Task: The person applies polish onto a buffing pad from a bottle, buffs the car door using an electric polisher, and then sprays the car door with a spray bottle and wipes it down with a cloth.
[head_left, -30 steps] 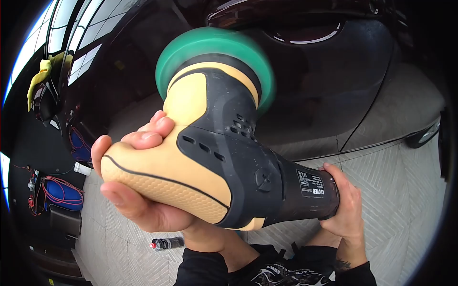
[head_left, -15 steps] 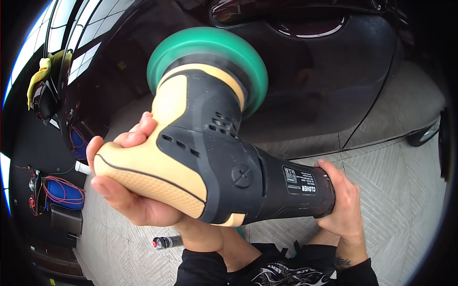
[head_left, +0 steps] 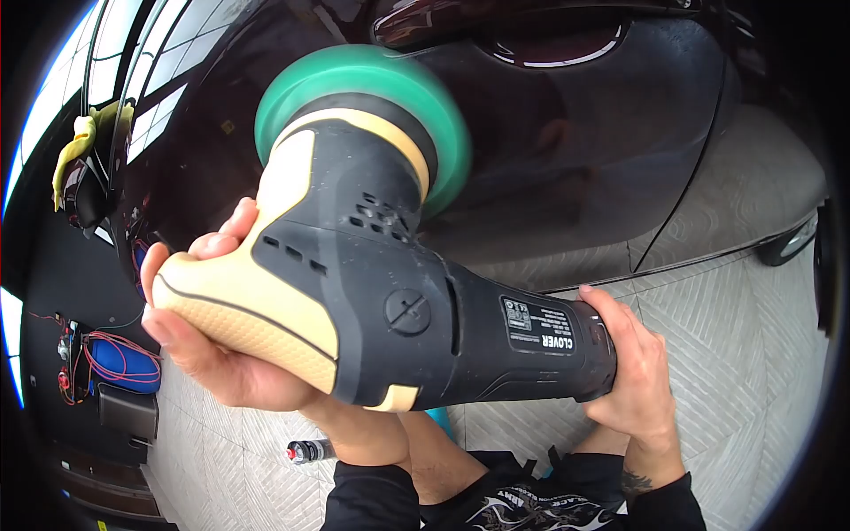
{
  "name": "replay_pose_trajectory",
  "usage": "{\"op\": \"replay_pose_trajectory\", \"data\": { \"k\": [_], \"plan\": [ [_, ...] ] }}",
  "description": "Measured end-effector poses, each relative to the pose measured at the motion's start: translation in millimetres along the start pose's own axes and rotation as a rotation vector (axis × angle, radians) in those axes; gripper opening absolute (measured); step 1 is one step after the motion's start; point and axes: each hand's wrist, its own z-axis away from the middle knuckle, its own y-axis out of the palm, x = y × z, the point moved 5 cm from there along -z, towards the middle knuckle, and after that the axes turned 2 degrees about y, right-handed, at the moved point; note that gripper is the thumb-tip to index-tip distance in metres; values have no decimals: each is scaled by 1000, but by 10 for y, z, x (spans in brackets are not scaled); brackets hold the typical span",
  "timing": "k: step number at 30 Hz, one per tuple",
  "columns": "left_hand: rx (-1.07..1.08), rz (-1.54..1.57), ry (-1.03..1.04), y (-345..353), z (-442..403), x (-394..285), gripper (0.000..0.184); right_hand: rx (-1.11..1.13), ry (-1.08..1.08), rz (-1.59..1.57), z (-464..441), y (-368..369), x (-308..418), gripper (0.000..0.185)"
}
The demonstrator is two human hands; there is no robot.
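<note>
A black and tan car polisher (head_left: 390,292) fills the middle of the head view, held in both hands. Its round green pad (head_left: 354,75) is smeared at the edge, as if spinning, and is up against or very near the dark car door (head_left: 567,150); I cannot tell whether they touch. My left hand (head_left: 221,354) is wrapped round the tan front grip, thumb below and fingertips showing above. At the other end, my right hand (head_left: 633,372) grips the rear of the black body, beside the label.
A door handle (head_left: 575,44) lies right of the pad. A bottle with a red tip (head_left: 308,451) is on the patterned floor (head_left: 239,460). At the left are a side mirror (head_left: 84,195) with a yellow cloth (head_left: 73,159), and a blue tank with a coiled red hose (head_left: 124,363).
The polisher and both hands have shifted left, the pad end most. The pad has moved slightly up and left along the door.
</note>
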Motion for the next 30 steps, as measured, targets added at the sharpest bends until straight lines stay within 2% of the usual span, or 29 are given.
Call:
{"op": "replay_pose_trajectory", "data": {
  "k": [9, 11, 17, 22, 30],
  "plan": [
    [-45, 7, 16, 102, 274, 110, 54, -26, 21, 10, 96, 10, -239, 83],
    [-75, -96, 14, 67, 343, 120, 52, -21, 31, 8, 127, 13, -298, 83],
    [-67, -82, 3, 10, 593, 179, 49, -19, 24, -2, 181, 17, -427, 85],
    [-106, -214, 31, -66, 769, 220, 48, -13, 10, 58, 208, -14, -509, 85],
    [-85, -242, 29, 205, 747, 222, 46, -25, 41, 52, 252, -204, -561, 83]
  ]
}}
